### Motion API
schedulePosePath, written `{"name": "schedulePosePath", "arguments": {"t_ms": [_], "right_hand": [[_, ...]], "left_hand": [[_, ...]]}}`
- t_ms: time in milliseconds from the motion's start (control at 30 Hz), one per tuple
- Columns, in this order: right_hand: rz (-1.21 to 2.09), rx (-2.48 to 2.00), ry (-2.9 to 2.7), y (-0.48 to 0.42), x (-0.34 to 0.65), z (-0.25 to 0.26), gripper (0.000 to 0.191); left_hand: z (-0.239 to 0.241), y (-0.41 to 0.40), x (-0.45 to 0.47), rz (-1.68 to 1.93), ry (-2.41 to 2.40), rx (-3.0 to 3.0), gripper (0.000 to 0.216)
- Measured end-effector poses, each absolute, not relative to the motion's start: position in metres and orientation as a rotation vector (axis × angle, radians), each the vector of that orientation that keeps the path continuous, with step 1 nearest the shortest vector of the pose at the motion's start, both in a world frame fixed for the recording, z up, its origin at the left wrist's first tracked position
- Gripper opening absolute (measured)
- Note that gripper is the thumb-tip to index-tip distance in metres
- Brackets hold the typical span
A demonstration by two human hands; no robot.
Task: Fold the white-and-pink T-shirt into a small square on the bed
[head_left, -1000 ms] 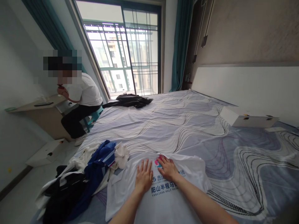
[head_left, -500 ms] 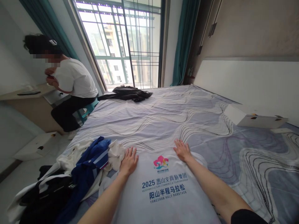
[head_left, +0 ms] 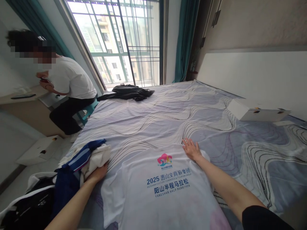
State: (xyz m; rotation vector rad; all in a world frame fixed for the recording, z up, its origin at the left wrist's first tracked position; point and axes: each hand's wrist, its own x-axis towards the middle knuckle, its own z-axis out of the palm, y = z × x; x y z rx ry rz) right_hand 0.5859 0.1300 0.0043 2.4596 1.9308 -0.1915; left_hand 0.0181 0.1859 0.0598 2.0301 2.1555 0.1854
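The white T-shirt [head_left: 165, 191] lies print side up on the bed [head_left: 168, 118], spread nearly flat at the near edge, its blue lettering and pink emblem facing us.

Just left of the shirt, touching its sleeve, sits a heap of clothes [head_left: 79, 159] in blue, white and black, and here we see the main risk. The heap leans against the shirt's left edge, so a nudge could tip loose cloth onto the smoothed fabric or drag the sleeve out of line. The shirt also reaches close to the near edge of the bed, and we judge that a pull toward us might slide it off the slick bedcover. A push from one side only could ruck the fabric into creases under the print.

Our right hand [head_left: 192, 150] rests on the shirt's far right corner, palm down, fingers spread and flat, gripping nothing. Our left hand [head_left: 97, 174] is at the shirt's left edge, pressed in against the white cloth of the heap. Its fingers are hidden there, so we cannot tell whether it is grasping cloth or only pushing it.

Well beyond the shirt a dark garment [head_left: 128, 92] lies near the window. Far to the shirt's right is a white box [head_left: 256, 113], and far to its left another person [head_left: 69, 83] sits.
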Motion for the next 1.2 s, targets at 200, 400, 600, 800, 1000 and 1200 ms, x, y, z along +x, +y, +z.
{"name": "schedulePosePath", "arguments": {"t_ms": [200,400,600,800,1000,1200], "right_hand": [[-0.143,2.552,1.795,0.107,0.601,0.027,0.057],[-0.264,2.440,1.858,0.093,0.615,0.044,0.035],[-0.199,2.489,1.916,0.159,0.608,0.074,0.040],[-0.042,2.608,1.866,0.209,0.539,0.085,0.047],[-0.386,2.154,2.553,0.167,0.395,0.024,0.066],[-0.452,2.297,2.322,0.153,0.426,0.013,0.064]], "left_hand": [[0.053,0.139,0.101,-0.029,2.095,2.221,0.054],[0.053,0.141,0.105,-0.080,2.082,2.188,0.041],[0.084,0.203,0.079,0.093,2.230,2.177,0.040],[0.086,0.231,0.137,0.181,2.375,2.102,0.047],[0.026,0.203,0.234,0.233,1.593,2.608,0.057],[0.013,0.192,0.211,0.137,1.809,2.405,0.058]]}}
